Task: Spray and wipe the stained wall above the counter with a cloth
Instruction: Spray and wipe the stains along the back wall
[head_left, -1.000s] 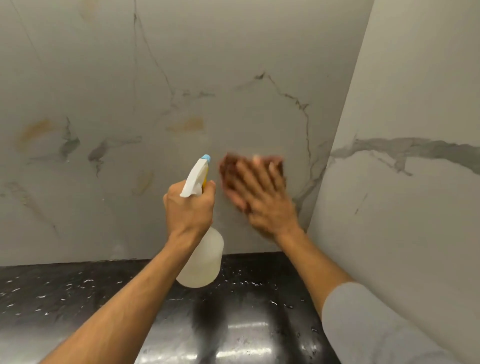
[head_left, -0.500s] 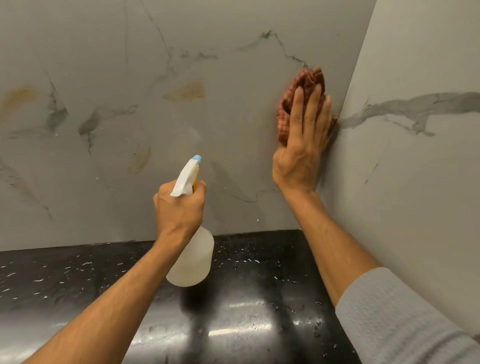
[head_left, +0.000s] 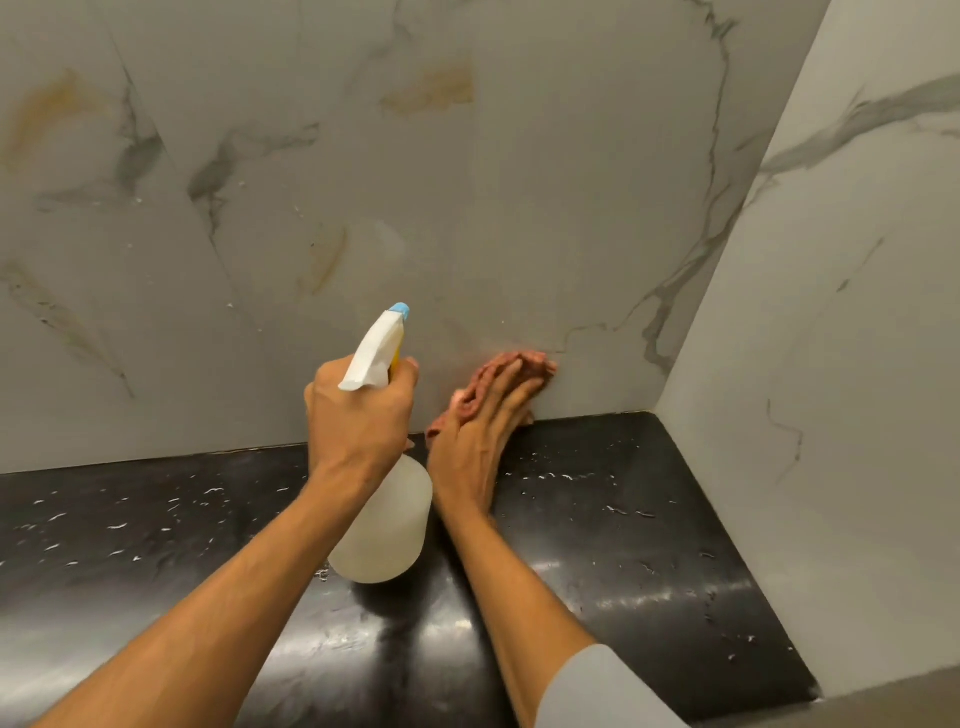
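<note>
My left hand (head_left: 363, 410) grips the neck of a translucent spray bottle (head_left: 387, 525) with a white trigger head and blue nozzle, held above the black counter (head_left: 623, 545). My right hand (head_left: 480, 436) presses a reddish-brown cloth (head_left: 519, 364) flat against the marble wall (head_left: 519, 208), low down just above the counter's back edge. The fingers lie straight over the cloth, which shows mostly at the fingertips and beside the thumb. Yellowish-brown stains mark the wall: one (head_left: 431, 88) high in the middle, one (head_left: 324, 260) lower, one (head_left: 47, 109) at far left.
A marble side wall (head_left: 831, 312) closes the corner on the right. The glossy black counter carries scattered water droplets and reflections.
My right hand has swept the cloth from high near the right corner down and left to the wall's base. The left hand and bottle kept their hold and place.
</note>
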